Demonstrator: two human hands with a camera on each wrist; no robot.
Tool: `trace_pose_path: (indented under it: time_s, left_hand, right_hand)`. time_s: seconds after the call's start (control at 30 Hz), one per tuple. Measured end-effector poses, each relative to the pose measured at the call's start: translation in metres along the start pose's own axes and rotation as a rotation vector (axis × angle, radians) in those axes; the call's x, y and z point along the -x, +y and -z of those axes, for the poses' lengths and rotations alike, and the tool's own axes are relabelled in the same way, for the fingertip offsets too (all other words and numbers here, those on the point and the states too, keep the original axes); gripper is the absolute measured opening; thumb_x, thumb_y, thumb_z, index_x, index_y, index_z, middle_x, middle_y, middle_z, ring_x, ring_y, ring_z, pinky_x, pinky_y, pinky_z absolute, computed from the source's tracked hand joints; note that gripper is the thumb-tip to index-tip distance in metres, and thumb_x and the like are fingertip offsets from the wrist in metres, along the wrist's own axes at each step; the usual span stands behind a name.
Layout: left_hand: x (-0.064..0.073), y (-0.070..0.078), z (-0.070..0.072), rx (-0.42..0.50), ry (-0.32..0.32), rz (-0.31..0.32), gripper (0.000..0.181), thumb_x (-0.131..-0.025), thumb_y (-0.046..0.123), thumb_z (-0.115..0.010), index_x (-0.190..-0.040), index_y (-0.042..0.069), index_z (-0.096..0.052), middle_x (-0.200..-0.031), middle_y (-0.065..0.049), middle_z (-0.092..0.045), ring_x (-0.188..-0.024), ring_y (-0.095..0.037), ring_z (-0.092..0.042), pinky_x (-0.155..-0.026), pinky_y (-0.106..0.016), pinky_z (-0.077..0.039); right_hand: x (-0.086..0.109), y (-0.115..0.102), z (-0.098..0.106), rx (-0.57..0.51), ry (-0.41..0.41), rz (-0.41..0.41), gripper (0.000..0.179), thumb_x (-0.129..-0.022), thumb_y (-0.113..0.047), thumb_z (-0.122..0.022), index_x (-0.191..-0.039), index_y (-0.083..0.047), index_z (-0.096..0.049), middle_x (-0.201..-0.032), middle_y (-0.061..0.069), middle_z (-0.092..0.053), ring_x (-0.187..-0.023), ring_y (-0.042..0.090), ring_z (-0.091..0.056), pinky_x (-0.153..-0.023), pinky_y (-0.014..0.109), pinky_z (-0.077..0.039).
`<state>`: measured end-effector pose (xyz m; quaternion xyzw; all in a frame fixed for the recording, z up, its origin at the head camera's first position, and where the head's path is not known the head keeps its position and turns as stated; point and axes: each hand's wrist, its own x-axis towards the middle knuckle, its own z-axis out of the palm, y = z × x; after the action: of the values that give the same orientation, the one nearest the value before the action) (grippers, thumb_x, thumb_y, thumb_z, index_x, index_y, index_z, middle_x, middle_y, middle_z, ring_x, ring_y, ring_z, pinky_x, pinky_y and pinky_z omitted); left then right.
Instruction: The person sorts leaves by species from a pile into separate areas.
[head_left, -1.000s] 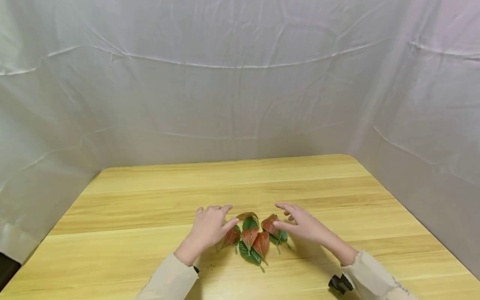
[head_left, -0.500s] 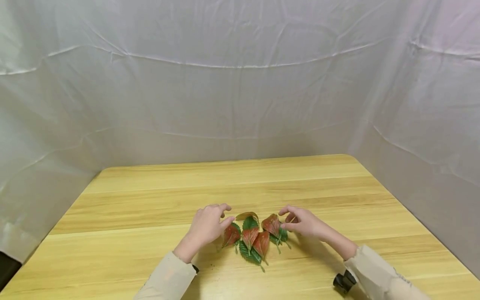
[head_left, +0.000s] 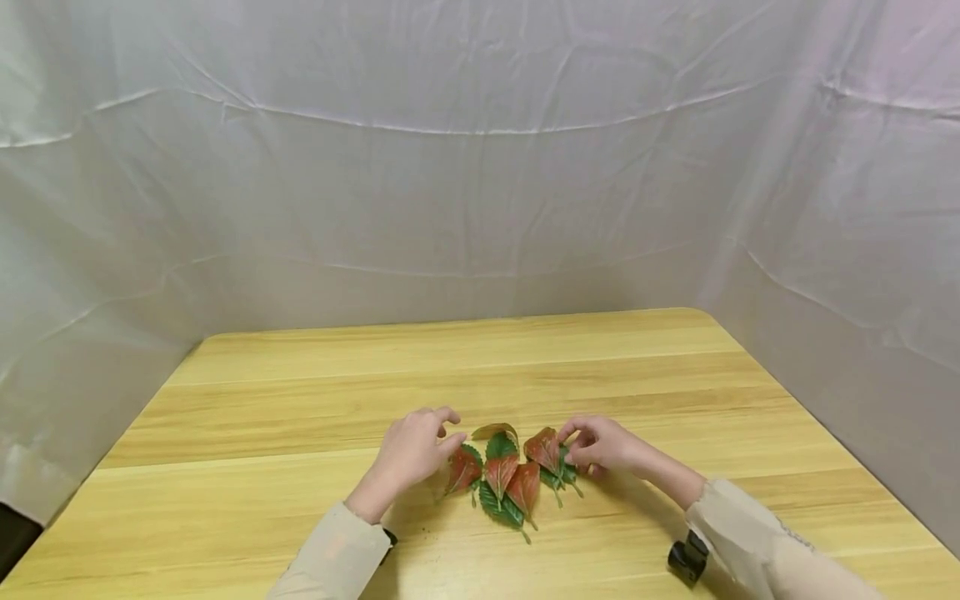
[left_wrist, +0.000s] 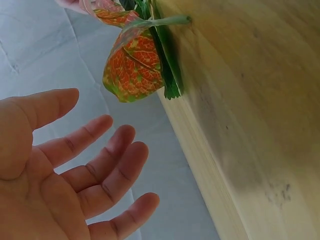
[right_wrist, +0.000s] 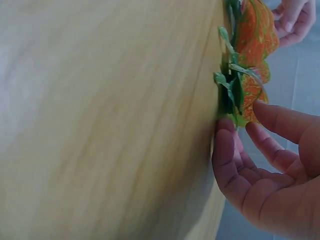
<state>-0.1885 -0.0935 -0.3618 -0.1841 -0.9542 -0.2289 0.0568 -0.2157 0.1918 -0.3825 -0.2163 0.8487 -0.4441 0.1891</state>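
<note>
Several artificial leaves lie in a loose cluster: red leaves over green leaves, with thin stems toward the near side. My left hand hovers beside the cluster's left edge, fingers loosely bent and holding nothing. In the left wrist view its fingers stand apart from a red-orange leaf. My right hand is at the cluster's right end, thumb and forefinger bent close about the edge of the rightmost red leaf. The right wrist view shows a gap between these fingertips; whether they touch the leaf I cannot tell.
The leaves lie on a wooden table with its far edge in view. Pale grey cloth hangs behind and on both sides. A dark object shows at the far left edge.
My right hand's fingers have bent and moved slightly down to the rightmost leaves. The left hand has drawn back slightly left from the leaves. The leaves look unmoved.
</note>
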Motion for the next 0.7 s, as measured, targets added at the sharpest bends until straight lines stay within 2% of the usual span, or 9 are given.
trace_pose_path:
  time_s: [0.2,0.47,0.7]
  left_hand:
    - [-0.0040,0.0002,-0.0011,0.025,-0.010,-0.017,0.023,-0.086,0.022,-0.060,-0.101,0.006,-0.064,-0.080,-0.006,-0.063,-0.065,-0.016,-0.057,-0.049,-0.025,-0.041]
    - [-0.0066,0.0030,-0.0019,0.090,-0.039,-0.077,0.016,-0.087,0.018,-0.058,-0.095,0.006,-0.066,-0.072,0.001,-0.060,-0.056,-0.008,-0.049,-0.050,-0.024,-0.039]
    - [-0.0099,0.0056,-0.0017,0.158,-0.068,-0.079,0.015,-0.087,0.015,-0.057,-0.094,0.005,-0.066,-0.074,0.003,-0.061,-0.065,-0.010,-0.054,-0.058,-0.027,-0.044]
  right_hand:
    - [-0.0044,0.0017,-0.0013,-0.002,0.007,-0.018,0.015,-0.081,0.002,-0.056,-0.095,0.003,-0.059,-0.068,0.005,-0.058,-0.053,0.018,-0.054,-0.044,0.029,-0.044]
    - [-0.0066,0.0024,-0.0036,-0.014,0.031,-0.052,0.013,-0.079,0.001,-0.062,-0.091,0.004,-0.059,-0.062,0.004,-0.053,-0.050,0.014,-0.050,-0.043,0.026,-0.041]
    - [-0.0072,0.0039,-0.0046,-0.005,0.037,-0.064,0.011,-0.078,0.004,-0.062,-0.089,0.004,-0.059,-0.059,0.003,-0.052,-0.049,0.013,-0.049,-0.043,0.026,-0.042]
